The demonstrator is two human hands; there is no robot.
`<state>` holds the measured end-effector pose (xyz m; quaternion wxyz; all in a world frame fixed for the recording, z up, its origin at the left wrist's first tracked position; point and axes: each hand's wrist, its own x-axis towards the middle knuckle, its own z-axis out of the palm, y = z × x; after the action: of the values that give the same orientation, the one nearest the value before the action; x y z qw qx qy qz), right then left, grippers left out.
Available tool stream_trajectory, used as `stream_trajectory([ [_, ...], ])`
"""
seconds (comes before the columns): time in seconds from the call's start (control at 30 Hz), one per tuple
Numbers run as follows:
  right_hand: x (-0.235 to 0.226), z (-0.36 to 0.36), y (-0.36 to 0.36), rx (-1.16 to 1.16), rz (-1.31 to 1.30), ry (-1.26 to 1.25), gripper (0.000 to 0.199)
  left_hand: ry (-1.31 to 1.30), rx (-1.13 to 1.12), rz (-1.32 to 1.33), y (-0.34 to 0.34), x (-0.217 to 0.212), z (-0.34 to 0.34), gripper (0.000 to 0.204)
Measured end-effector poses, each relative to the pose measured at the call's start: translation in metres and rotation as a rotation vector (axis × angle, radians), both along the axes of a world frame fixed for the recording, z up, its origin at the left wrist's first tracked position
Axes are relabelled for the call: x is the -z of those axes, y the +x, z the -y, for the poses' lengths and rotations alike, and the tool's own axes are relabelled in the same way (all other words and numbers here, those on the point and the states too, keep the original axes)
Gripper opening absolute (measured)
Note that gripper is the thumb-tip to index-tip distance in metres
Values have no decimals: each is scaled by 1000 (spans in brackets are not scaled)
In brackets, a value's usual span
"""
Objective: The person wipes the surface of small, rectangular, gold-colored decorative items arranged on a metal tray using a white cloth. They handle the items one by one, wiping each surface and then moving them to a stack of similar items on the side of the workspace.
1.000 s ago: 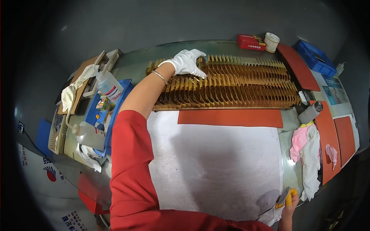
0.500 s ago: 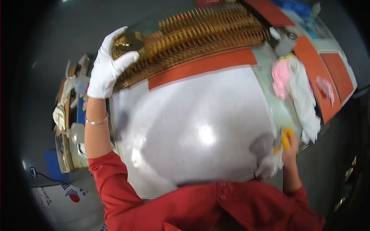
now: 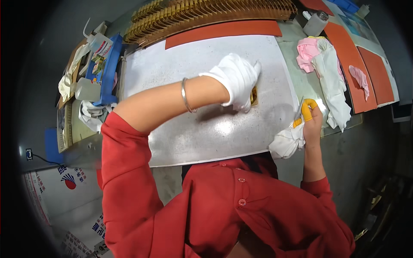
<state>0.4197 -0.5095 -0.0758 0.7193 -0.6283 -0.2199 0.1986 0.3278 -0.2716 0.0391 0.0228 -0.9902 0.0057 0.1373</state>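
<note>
Gloved left hand [image 3: 235, 79] presses its fingers flat on a small gold plate [image 3: 254, 95] at the metal sheet's [image 3: 193, 129] 2 o'clock; right hand [image 3: 310, 117] grips a white rag [image 3: 287, 142] and blade [image 3: 298, 109].

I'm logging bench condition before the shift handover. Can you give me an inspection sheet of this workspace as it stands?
Surface: grey speckled metal sheet on the bench.
Job's things: small flat brown piece, mostly hidden under the left hand; rack of brown pieces at the far edge.
Clutter: pink and white rags, orange mats, grey canister, squeeze bottle, blue tray.
Hands: left hand, white-gloved, pressing on the piece; right hand, orange fingertip cover, holding a thin tool and a white cloth.
Cables: dark cable at left.
Surroundings: printed sheets below the bench.
</note>
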Motion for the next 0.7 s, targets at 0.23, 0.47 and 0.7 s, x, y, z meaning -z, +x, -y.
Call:
stream_trajectory([
  [0.23,-4,1,-3,-9,-29,-10,13,151,-85,-162,-25,1,-6,77],
  [0.47,-1,5,-1,-34,-60,-54,13,107,-157,-80,-56,12,-25,89],
  [0.7,2,2,-1,-8,-31,-53,15,78,-277,-135,-95,7,-42,106],
])
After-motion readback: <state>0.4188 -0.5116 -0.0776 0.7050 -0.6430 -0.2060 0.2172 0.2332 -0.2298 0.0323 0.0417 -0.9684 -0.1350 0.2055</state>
